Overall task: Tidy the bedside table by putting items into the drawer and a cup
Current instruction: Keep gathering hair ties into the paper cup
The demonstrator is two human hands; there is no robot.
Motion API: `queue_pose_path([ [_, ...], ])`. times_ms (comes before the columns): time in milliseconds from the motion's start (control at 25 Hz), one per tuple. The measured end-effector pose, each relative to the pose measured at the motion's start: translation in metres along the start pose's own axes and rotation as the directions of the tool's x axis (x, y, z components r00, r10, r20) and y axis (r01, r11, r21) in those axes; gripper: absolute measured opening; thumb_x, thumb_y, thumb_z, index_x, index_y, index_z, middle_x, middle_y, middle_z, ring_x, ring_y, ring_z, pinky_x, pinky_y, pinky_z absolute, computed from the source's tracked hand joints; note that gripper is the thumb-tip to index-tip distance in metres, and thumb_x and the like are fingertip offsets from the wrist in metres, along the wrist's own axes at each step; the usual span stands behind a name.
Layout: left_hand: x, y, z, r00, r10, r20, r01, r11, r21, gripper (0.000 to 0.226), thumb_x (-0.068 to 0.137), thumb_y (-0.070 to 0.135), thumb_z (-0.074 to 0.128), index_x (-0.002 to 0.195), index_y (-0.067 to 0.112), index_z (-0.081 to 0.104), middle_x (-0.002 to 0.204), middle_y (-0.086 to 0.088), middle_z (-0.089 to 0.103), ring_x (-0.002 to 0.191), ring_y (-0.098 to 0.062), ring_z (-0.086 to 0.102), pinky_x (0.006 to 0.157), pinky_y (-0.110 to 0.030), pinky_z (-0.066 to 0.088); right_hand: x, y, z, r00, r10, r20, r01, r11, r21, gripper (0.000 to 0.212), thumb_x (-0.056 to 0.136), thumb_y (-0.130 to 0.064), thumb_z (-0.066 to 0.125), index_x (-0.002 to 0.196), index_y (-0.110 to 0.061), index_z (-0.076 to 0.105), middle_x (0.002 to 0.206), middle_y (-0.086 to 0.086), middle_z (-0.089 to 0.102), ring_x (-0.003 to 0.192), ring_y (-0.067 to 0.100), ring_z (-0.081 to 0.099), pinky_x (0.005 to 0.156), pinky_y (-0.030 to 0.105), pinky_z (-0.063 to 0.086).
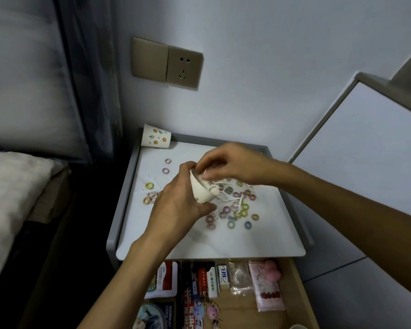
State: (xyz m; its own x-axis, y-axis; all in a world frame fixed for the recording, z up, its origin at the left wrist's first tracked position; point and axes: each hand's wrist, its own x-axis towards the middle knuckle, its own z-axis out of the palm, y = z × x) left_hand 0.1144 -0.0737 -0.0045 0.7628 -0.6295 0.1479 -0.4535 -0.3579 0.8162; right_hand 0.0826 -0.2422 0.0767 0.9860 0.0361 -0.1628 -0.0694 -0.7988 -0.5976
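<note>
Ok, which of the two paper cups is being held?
The cup gripped by the left hand; the other cup, with orange dots, lies untouched on its side at the back-left corner of the table.

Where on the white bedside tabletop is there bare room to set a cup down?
Bare: the front strip of the white tabletop, between the small coloured rings and the open wooden drawer, and the right side by the grey rim. Crowded: the middle, where the left hand holds a white paper cup over the rings.
</note>
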Motion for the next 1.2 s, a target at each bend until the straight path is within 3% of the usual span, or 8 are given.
queue_pose_path([
  [120,-0.001,-0.002,-0.004,1.000,-0.018,-0.020,0.018,1.000,-0.007,0.084,0.069,0.035,0.085,0.134,0.036,0.032,0.105,0.015,0.050,0.089,-0.011,0.047,0.066,-0.024,0.038,-0.004,0.036,-0.008,0.952,0.155,-0.263,-0.082,0.959,0.270,0.010,0.091,-0.015,0.065,0.098,-0.013,0.073,0.091,0.000,0.074,0.080,0.010,0.069,0.075,0.022,0.055],
  [200,-0.002,-0.003,-0.005,0.999,-0.021,-0.028,0.021,1.000,-0.016,0.084,0.070,0.035,0.084,0.135,0.035,0.032,0.107,0.015,0.049,0.091,-0.010,0.045,0.068,-0.024,0.036,0.000,0.084,-0.007,0.852,0.367,-0.373,-0.319,0.929,0.185,0.011,0.091,-0.017,0.067,0.093,-0.009,0.072,0.083,0.004,0.072,0.069,0.011,0.065,0.066,0.024,0.052],
  [320,-0.002,-0.005,-0.005,0.999,-0.012,-0.032,0.011,1.000,-0.021,0.084,0.070,0.036,0.084,0.135,0.036,0.031,0.107,0.016,0.049,0.091,-0.010,0.044,0.062,-0.015,0.033,0.000,0.155,0.006,0.649,0.656,-0.386,-0.719,0.695,-0.029,0.031,0.086,-0.034,0.073,0.079,-0.004,0.065,0.074,0.008,0.065,0.067,0.019,0.061,0.056,0.026,0.044],
  [480,0.000,-0.007,-0.006,0.999,-0.011,-0.033,0.010,0.999,-0.032,0.084,0.070,0.038,0.084,0.135,0.038,0.031,0.107,0.016,0.049,0.092,-0.010,0.048,0.062,-0.010,0.034,0.005,0.184,0.029,0.546,0.714,-0.438,-0.808,0.587,-0.050,0.047,0.086,-0.041,0.071,0.106,0.001,0.060,0.106,0.018,0.066,0.099,0.033,0.064,0.070,0.031,0.046],
  [640,0.002,-0.009,-0.006,0.999,-0.017,-0.028,0.016,1.000,-0.021,0.083,0.070,0.038,0.084,0.134,0.037,0.031,0.107,0.015,0.050,0.091,-0.011,0.048,0.062,-0.009,0.033,0.014,0.189,0.033,0.530,0.714,-0.457,-0.807,0.591,-0.012,0.044,0.084,-0.031,0.075,0.109,0.003,0.061,0.111,0.019,0.067,0.103,0.034,0.064,0.075,0.033,0.047],
  [880,0.000,-0.006,-0.005,1.000,-0.020,-0.016,0.020,1.000,-0.018,0.082,0.071,0.037,0.083,0.135,0.037,0.031,0.107,0.015,0.049,0.091,-0.010,0.042,0.062,-0.006,0.029,0.007,0.202,0.030,0.596,0.687,-0.416,-0.716,0.689,0.112,0.032,0.080,-0.021,0.079,0.103,0.001,0.072,0.105,0.017,0.072,0.098,0.030,0.067,0.085,0.036,0.053],
  [1080,0.002,-0.007,-0.004,1.000,-0.021,-0.020,0.020,1.000,-0.021,0.083,0.070,0.038,0.084,0.134,0.037,0.032,0.108,0.015,0.051,0.092,-0.010,0.047,0.062,-0.009,0.032,-0.003,0.203,0.022,0.665,0.590,-0.458,-0.644,0.763,0.048,0.019,0.088,-0.019,0.071,0.095,-0.002,0.075,0.095,0.013,0.073,0.079,0.018,0.062,0.067,0.024,0.045],
  [1200,0.002,-0.007,-0.004,1.000,-0.026,-0.016,0.026,0.999,-0.021,0.083,0.069,0.038,0.084,0.134,0.036,0.032,0.108,0.014,0.051,0.093,-0.010,0.048,0.062,-0.008,0.032,-0.003,0.206,0.013,0.612,0.589,-0.527,-0.605,0.778,0.168,0.018,0.089,-0.019,0.069,0.092,-0.002,0.075,0.094,0.014,0.074,0.077,0.017,0.062,0.073,0.026,0.045],
])
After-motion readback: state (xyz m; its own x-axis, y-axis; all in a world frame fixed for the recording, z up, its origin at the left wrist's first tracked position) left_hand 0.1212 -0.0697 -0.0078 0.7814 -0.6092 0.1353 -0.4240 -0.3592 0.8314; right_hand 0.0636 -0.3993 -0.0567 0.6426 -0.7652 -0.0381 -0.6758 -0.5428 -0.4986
